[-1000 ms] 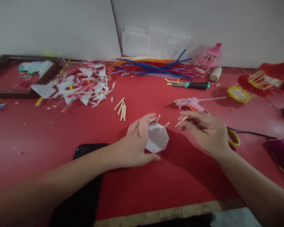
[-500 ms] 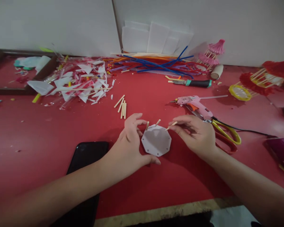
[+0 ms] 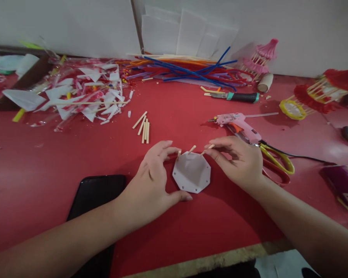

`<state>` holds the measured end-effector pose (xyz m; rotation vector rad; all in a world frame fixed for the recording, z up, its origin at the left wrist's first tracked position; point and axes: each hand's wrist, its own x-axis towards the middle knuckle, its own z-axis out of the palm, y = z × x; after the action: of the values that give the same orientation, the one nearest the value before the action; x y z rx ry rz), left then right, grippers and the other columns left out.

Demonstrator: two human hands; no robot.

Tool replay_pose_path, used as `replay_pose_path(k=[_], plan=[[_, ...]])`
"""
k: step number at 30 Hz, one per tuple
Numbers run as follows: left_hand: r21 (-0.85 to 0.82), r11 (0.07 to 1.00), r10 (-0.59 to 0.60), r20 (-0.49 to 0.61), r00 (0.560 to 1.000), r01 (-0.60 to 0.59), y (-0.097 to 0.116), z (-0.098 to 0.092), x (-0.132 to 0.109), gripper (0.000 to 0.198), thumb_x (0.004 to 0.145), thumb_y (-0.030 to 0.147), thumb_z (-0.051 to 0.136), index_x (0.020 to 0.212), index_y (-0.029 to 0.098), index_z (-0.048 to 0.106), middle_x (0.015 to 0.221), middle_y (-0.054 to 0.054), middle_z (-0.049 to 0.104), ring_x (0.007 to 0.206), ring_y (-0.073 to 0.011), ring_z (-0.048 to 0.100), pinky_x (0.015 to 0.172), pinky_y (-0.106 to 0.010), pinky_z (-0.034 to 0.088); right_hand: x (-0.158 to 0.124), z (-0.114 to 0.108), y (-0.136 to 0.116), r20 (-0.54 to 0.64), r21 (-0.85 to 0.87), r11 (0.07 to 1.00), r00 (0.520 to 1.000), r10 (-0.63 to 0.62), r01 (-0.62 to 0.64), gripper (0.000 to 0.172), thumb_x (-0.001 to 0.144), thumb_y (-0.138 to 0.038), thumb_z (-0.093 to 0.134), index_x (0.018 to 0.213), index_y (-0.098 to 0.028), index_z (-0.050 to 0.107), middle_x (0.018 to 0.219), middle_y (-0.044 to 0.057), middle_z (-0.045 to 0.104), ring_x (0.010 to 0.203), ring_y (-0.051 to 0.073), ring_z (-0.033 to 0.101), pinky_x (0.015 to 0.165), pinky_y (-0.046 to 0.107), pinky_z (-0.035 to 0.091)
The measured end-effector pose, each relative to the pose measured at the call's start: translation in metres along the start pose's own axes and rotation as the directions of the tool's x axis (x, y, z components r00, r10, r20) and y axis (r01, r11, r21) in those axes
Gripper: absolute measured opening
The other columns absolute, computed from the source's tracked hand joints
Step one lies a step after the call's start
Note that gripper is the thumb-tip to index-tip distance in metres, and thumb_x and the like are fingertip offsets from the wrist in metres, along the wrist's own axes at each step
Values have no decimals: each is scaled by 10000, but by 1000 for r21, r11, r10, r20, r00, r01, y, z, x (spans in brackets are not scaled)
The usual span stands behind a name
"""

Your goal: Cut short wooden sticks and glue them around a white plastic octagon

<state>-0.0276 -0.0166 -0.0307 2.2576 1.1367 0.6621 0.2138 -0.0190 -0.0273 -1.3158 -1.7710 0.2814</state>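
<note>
A white octagonal plate (image 3: pixel 191 173) with small holes along its rim lies on the red tabletop. Two short wooden sticks stand up from its far rim, a left stick (image 3: pixel 179 155) and a middle stick (image 3: pixel 192 149). My right hand (image 3: pixel 234 156) pinches another wooden stick (image 3: pixel 208 149) between thumb and fingertips, its lower end at the plate's upper right rim. Around the plate's left side curves my left hand (image 3: pixel 159 170), fingers and thumb spread wide. Its index fingertip is at the left stick, and its thumb lies by the near edge.
Several loose sticks (image 3: pixel 144 127) lie beyond my left hand, and a black phone (image 3: pixel 98 193) sits under that forearm. To the right are a pink glue gun (image 3: pixel 240 123), scissors (image 3: pixel 278 162) and a cutter knife (image 3: pixel 240 97). Scraps (image 3: pixel 87 92) and pipe cleaners (image 3: pixel 188 71) fill the back.
The plate has turned slightly, its near holes shifting right. The right hand has moved a little left with its stick. The camera view has shifted a little.
</note>
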Motion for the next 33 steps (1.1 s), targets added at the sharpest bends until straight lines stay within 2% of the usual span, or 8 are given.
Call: replay_pose_path(k=[8, 15, 25, 33], plan=[[-5, 1000, -10, 6, 1000, 11, 1, 1, 0, 871, 687, 442, 873, 1343, 258, 331, 1367, -169, 482, 1257, -378, 585, 1078, -598, 483, 0, 0, 1, 16, -40, 997, 998, -60, 61, 142, 864, -224, 721, 999, -266, 701, 909, 4, 783, 794, 170, 752, 731, 300, 638], [-21, 1000, 11, 6, 1000, -11, -4, 5, -1, 1018, 722, 433, 854, 1417, 270, 128, 1360, -193, 481, 1245, -362, 581, 1037, -601, 495, 2, -3, -3, 19, -122, 987, 994, -107, 109, 102, 873, -231, 706, 968, -268, 702, 870, 9, 786, 766, 183, 756, 689, 298, 633], [5, 1000, 6, 23, 1000, -6, -2, 2, 0, 944, 727, 450, 841, 1387, 263, 194, 1354, -190, 493, 1235, -374, 594, 1044, -601, 497, 5, -6, -4, 38, -146, 980, 991, -130, 134, 92, 861, -214, 712, 941, -257, 702, 841, 4, 786, 751, 171, 755, 680, 271, 620], [-82, 996, -18, 36, 999, 20, -3, 2, 0, 940, 740, 438, 832, 1400, 277, 182, 1354, -185, 516, 1259, -364, 584, 1033, -599, 505, 3, -5, -2, 36, -144, 979, 989, -143, 146, 72, 861, -221, 709, 920, -260, 694, 826, 3, 777, 741, 173, 748, 655, 277, 615]])
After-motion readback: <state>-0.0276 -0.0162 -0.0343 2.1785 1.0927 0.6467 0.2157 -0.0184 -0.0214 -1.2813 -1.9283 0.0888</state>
